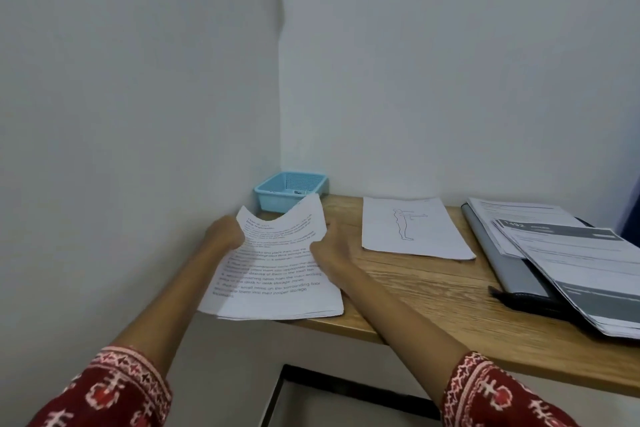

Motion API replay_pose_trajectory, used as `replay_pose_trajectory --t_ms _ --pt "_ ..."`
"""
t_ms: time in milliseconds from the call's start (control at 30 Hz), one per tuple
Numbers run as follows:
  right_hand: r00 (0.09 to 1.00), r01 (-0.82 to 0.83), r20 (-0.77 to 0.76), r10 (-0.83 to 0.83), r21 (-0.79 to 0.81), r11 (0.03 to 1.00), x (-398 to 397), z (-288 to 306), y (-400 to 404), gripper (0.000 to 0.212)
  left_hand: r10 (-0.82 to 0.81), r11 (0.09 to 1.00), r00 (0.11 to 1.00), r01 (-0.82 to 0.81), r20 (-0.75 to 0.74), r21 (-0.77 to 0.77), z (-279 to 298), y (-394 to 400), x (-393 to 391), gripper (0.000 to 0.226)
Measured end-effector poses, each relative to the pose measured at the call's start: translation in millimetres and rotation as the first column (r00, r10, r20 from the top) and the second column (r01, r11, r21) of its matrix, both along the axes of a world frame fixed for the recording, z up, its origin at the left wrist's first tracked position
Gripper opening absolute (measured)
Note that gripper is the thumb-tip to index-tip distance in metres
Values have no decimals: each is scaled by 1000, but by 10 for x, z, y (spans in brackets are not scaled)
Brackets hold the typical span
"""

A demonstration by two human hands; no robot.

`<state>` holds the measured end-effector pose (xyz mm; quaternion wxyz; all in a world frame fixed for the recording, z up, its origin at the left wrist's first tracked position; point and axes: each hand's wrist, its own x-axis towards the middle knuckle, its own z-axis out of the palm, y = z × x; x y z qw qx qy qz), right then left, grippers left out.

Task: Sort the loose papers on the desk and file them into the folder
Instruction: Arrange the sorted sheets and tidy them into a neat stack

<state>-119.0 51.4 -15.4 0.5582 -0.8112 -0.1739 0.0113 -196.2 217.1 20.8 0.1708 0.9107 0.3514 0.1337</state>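
Note:
A stack of printed papers lies at the desk's left end, its top edge curling upward. My left hand grips the stack's left edge and my right hand holds its right edge. A single sheet with a line drawing of a standing figure lies flat in the middle of the desk. At the right, a grey folder lies open with several printed sheets piled on it.
A light blue plastic basket sits in the back corner against the walls. A black pen or clip lies by the folder's near edge. The wooden desk has its front edge running diagonally; white walls close off the left and back.

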Motion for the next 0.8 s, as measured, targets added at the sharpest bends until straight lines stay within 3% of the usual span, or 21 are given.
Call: replay_pose_trajectory --t_ms 100,233,333,400,467,533,633,733,800 --pt "990 -76 105 89 -117 990 -33 28 138 49 70 991 997 -66 -26 116 -54 61 65 32" --pt "966 -35 227 119 -345 938 126 55 74 67 158 962 983 -131 -96 238 -188 76 185 32" --pt "955 -34 267 130 -335 942 298 75 -137 51 184 928 976 -135 -113 346 -185 4 296 32" --pt "945 49 320 68 -344 938 456 114 -306 38 170 930 983 -139 -65 340 -136 -109 426 34" --pt "959 124 282 -33 -312 942 633 163 -474 42 98 943 995 -100 23 316 -71 -290 585 33" --pt "967 168 234 -96 -308 936 824 180 -654 52 -8 967 997 -12 79 254 -7 -493 764 30" --pt "957 256 219 -190 -332 908 1101 182 -932 54 -143 989 970 147 197 -6 48 -845 1079 29" --pt "921 386 199 -334 -361 849 1375 180 -1193 55 -211 925 950 270 230 -266 -25 -1209 1402 16" --pt "912 411 152 -382 -380 829 1501 172 -1342 58 -223 909 951 282 214 -307 -99 -1360 1562 12"
